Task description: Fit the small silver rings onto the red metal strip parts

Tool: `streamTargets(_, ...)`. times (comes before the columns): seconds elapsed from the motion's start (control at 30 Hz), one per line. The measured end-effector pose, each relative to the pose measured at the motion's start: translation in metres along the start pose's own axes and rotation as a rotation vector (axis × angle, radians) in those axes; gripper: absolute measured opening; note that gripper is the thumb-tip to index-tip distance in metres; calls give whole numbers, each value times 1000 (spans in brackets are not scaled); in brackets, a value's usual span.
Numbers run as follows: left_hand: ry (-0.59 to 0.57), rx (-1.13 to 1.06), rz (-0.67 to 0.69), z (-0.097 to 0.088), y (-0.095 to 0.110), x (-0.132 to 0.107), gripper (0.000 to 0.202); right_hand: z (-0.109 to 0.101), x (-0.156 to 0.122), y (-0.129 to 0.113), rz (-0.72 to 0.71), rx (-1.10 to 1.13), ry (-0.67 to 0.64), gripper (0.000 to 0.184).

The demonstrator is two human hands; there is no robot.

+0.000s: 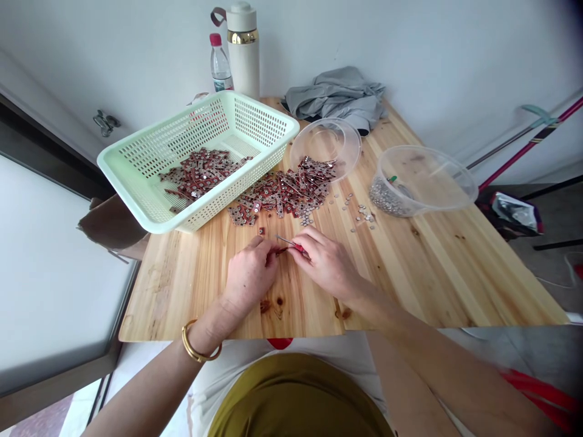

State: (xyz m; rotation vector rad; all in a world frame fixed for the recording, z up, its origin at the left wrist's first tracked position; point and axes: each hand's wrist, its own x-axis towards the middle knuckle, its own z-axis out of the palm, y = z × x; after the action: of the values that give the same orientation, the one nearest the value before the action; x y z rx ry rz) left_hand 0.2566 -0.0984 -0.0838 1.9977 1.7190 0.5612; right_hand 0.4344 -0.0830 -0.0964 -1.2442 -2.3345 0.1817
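One small dark strip [282,250] sits pinched in the left grip [252,267] over the bench [410,267], the right grip [327,261] holding a red-handled tool [299,247] beside it; best brace the strip firmly and keep the tool's tip clear of the left grip

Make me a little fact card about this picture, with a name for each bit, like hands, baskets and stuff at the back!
Left hand: the left hand pinches a small brown piece
Right hand: the right hand holds a thin tool, red near the fingers
Basket: pale green basket, brown strips inside
Pile: more strips beside it on the wooden table
Tub: clear tub, small silvery bits inside
Back: bottle, flask, grey cloth
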Motion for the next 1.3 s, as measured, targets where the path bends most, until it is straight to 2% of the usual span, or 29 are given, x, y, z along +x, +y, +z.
streamTargets(0.13, -28, -41, 10, -2, -4, 6, 29, 7, 7, 5, -85, -109, -44, 19)
streamTargets(0.33, -11, -22, -6, -3, -5, 7, 24, 8, 3, 5, -115, -94, -12, 21)
streamTargets(0.57, -4, -26, -43, 0, -4, 4, 23, 11, -9, -2, -85, 39, 7, 23)
streamTargets(0.67, 13, -36, -42, 0, -5, 3, 23, 7, -9, -2, -69, 88, -39, 24)
streamTargets(0.77, 28, -39, -36, 0, -5, 2, 22, 0, -9, -3, -19, 181, -65, 26)
streamTargets(0.97, 21, -36, -25, 0, -3, -1, 29, -9, -22, -17, 198, 208, 14, 33)
streamTargets(1.1, 23, 32, -40, 2, -1, -3, 28, -5, -30, -23, 227, 197, -20, 31)
streamTargets(1.3, 35, 67, -27, 5, 0, -5, 28, -3, -26, -22, 247, 191, -37, 33)
